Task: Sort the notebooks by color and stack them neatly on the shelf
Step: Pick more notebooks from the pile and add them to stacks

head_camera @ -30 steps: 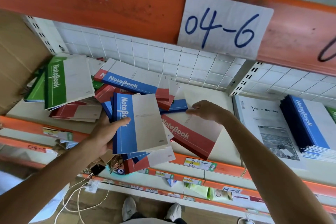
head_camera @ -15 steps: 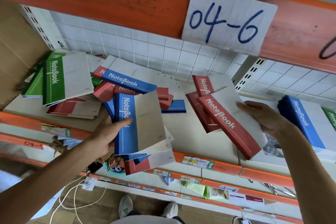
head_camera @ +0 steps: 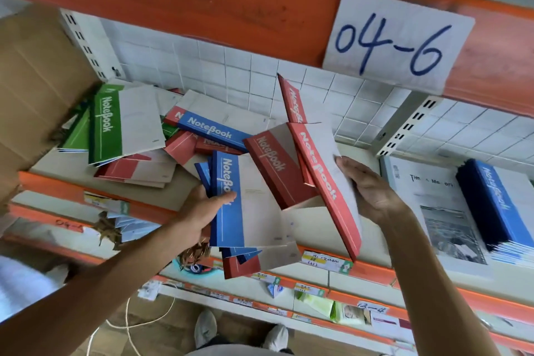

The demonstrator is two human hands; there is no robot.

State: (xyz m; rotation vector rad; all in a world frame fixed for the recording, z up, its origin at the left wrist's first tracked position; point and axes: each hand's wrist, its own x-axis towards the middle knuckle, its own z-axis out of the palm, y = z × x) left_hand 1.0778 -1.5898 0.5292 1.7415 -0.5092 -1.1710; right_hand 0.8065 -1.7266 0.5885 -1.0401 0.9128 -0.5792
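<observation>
My left hand (head_camera: 202, 211) grips a sheaf of notebooks with a blue-spined one (head_camera: 231, 199) on top and a red one at the bottom. My right hand (head_camera: 367, 188) holds a fan of red-spined notebooks (head_camera: 320, 170), tilted up over the shelf (head_camera: 185, 179). A loose pile lies at the back left: green notebooks (head_camera: 107, 124), a blue one (head_camera: 211, 130) and red ones (head_camera: 130, 167). A neat stack of blue notebooks (head_camera: 491, 199) sits at the right.
A cardboard box (head_camera: 37, 89) stands at the far left. A white booklet with a grey photo (head_camera: 433, 211) lies under the blue stack. Above runs an orange beam with a "04-6" label (head_camera: 398, 43). Lower shelves and my shoes show below.
My right hand lifted red notebooks off the shelf and swung them right, then back toward the middle, now fanned and tilted. My left hand's sheaf shifted a little rightward.
</observation>
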